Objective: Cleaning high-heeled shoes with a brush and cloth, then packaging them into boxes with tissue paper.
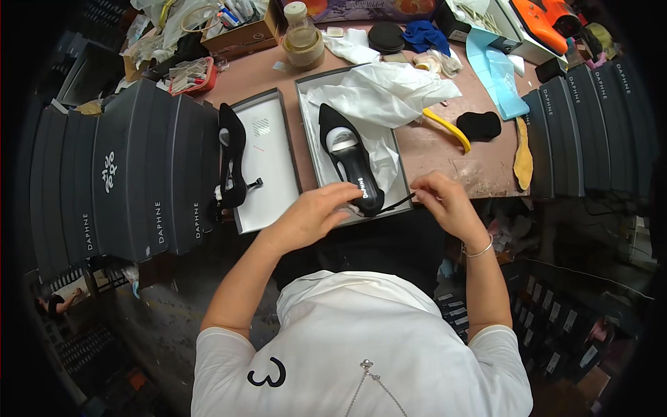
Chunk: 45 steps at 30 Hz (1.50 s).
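A black pointed shoe (359,167) lies sole down in a grey box (403,182) lined with white tissue paper (389,87). Its toe points away from me, and white padding fills the front. My left hand (316,212) grips the shoe's heel end from the left, fingers and thumb closed about its edge. From the right, my right hand (445,198) pinches the end of the thin black strap (397,204), pulled out sideways from the heel. The second black shoe (235,156) rests on its side along the left edge of the white-lined lid (267,160), untouched.
Stacks of dark grey shoe boxes stand at left (132,174) and right (577,132). A yellow curved tool (448,129), a black pad (479,126) and a tan strip (523,156) lie right. A clear bottle (300,28) stands at the back near an orange tool (540,24).
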### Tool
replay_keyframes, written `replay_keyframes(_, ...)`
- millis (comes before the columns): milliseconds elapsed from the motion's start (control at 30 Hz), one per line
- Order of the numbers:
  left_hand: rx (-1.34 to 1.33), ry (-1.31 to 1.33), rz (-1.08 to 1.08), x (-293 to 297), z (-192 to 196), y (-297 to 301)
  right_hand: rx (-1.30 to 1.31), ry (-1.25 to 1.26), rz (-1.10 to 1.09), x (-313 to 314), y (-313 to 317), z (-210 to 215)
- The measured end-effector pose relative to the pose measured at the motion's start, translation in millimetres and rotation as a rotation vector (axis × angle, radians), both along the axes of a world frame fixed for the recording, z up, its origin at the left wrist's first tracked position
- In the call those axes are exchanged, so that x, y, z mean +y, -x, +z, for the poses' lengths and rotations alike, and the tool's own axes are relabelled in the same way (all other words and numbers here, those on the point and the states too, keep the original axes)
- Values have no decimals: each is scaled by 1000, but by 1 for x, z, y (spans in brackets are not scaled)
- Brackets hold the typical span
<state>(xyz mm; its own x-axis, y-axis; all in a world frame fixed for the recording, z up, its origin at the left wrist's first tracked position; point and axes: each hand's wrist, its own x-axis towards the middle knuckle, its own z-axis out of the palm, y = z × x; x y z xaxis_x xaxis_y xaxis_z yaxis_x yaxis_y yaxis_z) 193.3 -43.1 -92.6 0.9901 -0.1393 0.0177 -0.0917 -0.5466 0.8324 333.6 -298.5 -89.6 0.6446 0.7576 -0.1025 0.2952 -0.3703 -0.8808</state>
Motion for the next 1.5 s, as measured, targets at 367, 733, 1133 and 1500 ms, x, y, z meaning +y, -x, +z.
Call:
replay_keyframes(367, -261, -194, 307, 16, 21, -43, -448, 2, 3, 19, 31, 34)
replay_keyframes(733, 104, 1060, 630, -30, -13, 7, -449, -223, 339, 84, 42, 32)
replay_keyframes(1133, 459, 1238, 467, -3, -6, 9, -422, 45, -179, -22, -68, 21)
replay_keyframes(1500, 396, 1299, 357, -11, 22, -11, -739, 525, 129, 30, -132, -97)
